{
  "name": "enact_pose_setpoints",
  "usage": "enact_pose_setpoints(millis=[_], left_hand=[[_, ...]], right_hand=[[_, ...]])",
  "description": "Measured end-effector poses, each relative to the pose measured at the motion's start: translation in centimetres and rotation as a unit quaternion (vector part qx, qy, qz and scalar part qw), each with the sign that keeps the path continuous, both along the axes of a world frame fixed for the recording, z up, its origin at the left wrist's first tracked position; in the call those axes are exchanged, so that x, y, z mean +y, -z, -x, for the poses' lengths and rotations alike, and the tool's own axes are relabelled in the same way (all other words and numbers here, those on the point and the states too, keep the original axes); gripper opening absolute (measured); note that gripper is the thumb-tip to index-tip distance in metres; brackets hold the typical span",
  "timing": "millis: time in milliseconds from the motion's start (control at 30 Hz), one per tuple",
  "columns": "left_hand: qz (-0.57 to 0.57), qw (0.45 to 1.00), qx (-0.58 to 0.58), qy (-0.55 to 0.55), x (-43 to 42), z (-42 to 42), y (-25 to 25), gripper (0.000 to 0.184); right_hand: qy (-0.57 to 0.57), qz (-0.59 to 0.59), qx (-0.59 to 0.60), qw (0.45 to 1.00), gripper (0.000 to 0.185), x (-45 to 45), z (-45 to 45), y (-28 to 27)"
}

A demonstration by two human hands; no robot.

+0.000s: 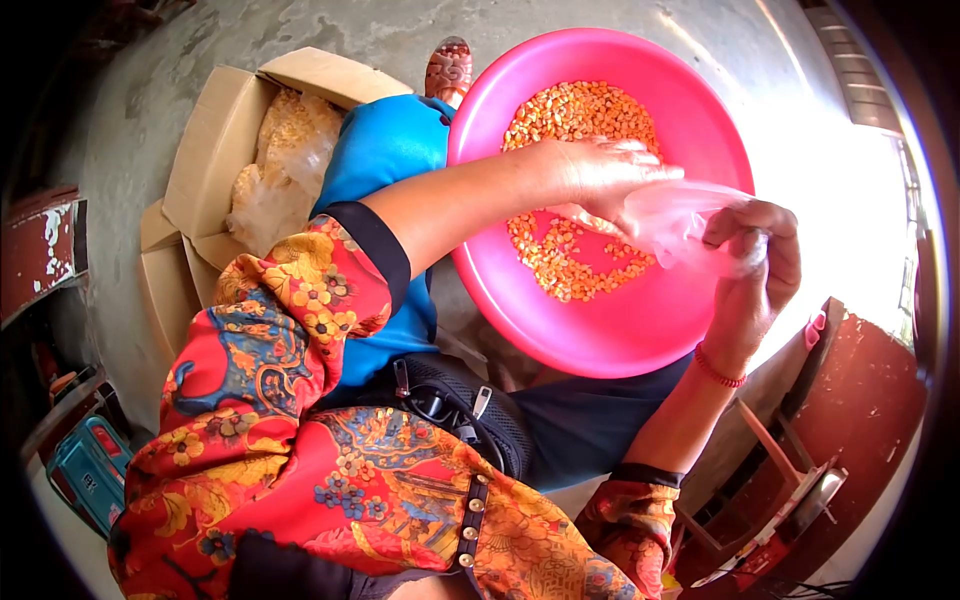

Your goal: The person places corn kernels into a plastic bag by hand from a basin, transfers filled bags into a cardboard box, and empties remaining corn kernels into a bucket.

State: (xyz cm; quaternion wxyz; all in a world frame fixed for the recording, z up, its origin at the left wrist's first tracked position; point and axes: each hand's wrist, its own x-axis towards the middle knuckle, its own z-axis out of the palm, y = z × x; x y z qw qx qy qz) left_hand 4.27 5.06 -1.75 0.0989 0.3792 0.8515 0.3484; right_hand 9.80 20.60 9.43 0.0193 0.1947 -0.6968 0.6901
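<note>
Work looks partway: yellow pieces in clear plastic (297, 130) lie in an open brown cardboard box (205, 150); orange corn kernels (580, 110) lie loose in a round pink plastic basin (640, 325). The right hand (767, 250) pinches a thin translucent bag (675, 228) over it; whether the left hand (605, 175) grasps anything, I cannot tell. Lettering on the teal case (90, 480) is illegible.

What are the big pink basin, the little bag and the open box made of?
Basin: probably plastic, smooth and fairly glossy, going by its even pink colour and moulded-looking rim.
Bag: seemingly thin, soft plastic film; it is see-through and wrinkled.
Box: most likely matt cardboard, judging by the plain brown, folded flaps.
</note>
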Motion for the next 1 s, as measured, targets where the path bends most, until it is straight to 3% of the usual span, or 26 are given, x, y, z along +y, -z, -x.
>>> enact_pose_setpoints(millis=[33,67,167,233,300,367,433,533,600,633,700,733,767,833,867,1000], left_hand=[[-0.022,0.997,-0.067,0.040,0.1,0.2,-0.4,0.057],[0.037,0.983,-0.179,0.032,0.4,0.4,-0.9,0.028],[0.109,0.973,-0.204,0.004,-0.4,0.0,-2.2,0.019],[0.088,0.979,-0.185,0.001,-0.6,-0.1,-1.5,0.019],[0.065,0.984,-0.165,-0.001,-0.7,0.1,-0.8,0.019],[0.115,0.978,-0.177,0.009,-0.7,0.6,-0.3,0.021],[0.104,0.983,-0.149,0.012,-0.6,0.6,-0.5,0.021],[0.150,0.966,-0.209,0.004,-0.6,0.7,-1.5,0.022],[0.151,0.963,-0.223,0.008,-0.6,0.6,-2.2,0.021],[0.152,0.961,-0.230,0.009,-0.7,0.5,-2.3,0.021],[0.118,0.974,-0.191,0.006,-0.5,0.2,-1.2,0.020],[0.083,0.985,-0.151,0.004,-0.5,0.1,-0.7,0.021],[0.085,0.985,-0.151,0.002,-0.4,0.1,-0.2,0.021],[0.035,0.981,-0.187,0.035,-0.3,-0.1,-0.2,0.022],[0.078,0.969,-0.231,0.023,-0.2,0.1,-0.2,0.024],[-0.051,0.974,-0.222,0.016,0.7,0.5,0.7,0.037]], right_hand=[[-0.011,-0.036,-0.013,0.999,0.016,0.2,0.0,0.1],[-0.013,-0.060,-0.028,0.998,0.017,0.1,0.1,0.1],[0.017,-0.078,-0.077,0.994,0.024,0.5,0.6,0.5],[0.052,-0.116,-0.118,0.985,0.041,1.8,1.4,0.6],[0.063,-0.127,-0.132,0.981,0.046,3.3,2.3,1.0],[0.056,-0.220,-0.140,0.964,0.049,6.7,3.9,3.2],[0.040,-0.434,-0.229,0.870,0.047,8.4,4.2,5.3],[-0.055,-0.456,-0.017,0.888,0.021,6.2,2.5,5.6],[-0.061,-0.420,-0.258,0.868,0.018,4.2,2.1,4.6],[-0.061,-0.420,-0.258,0.868,0.018,4.2,2.2,5.0],[-0.146,-0.285,-0.112,0.941,0.017,3.9,2.5,6.0],[-0.168,-0.326,-0.154,0.917,0.030,4.3,2.6,5.3],[-0.170,-0.325,-0.153,0.918,0.030,4.0,2.4,5.1],[0.005,-0.167,-0.234,0.958,0.029,2.7,1.7,4.7],[0.029,-0.128,-0.255,0.958,0.030,2.6,1.7,4.5],[-0.047,-0.017,-0.272,0.961,0.033,2.3,2.4,4.4]])
